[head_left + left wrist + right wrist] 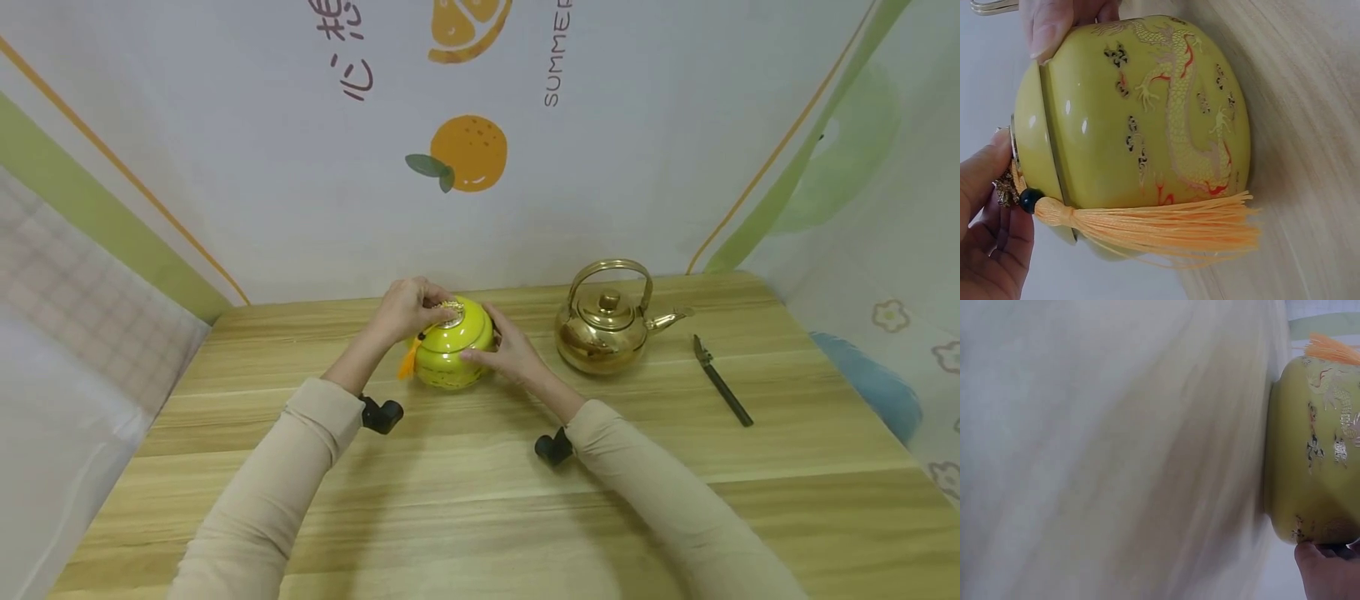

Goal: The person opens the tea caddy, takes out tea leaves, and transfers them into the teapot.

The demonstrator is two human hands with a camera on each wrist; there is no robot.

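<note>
A glossy yellow lidded jar [447,372] stands upright near the table's back edge. Dragon decoration and dark markings cover its side in the left wrist view. My left hand [407,310] pinches the ornate gold knob [1005,187] on top of the lid [1030,125]. The lid sits at the jar's mouth; whether it is slightly raised I cannot tell. From the knob hangs an orange tassel [1160,226] with a black bead [1030,200]. My right hand [513,352] grips the jar's right side, thumb in front and fingers partly hidden behind.
To the right of the jar stands a shiny gold kettle [600,337], its spout pointing right. Beyond it lies a dark-handled tool with a metal head [722,382]. A white printed curtain [360,208] hangs behind the wooden table [465,517].
</note>
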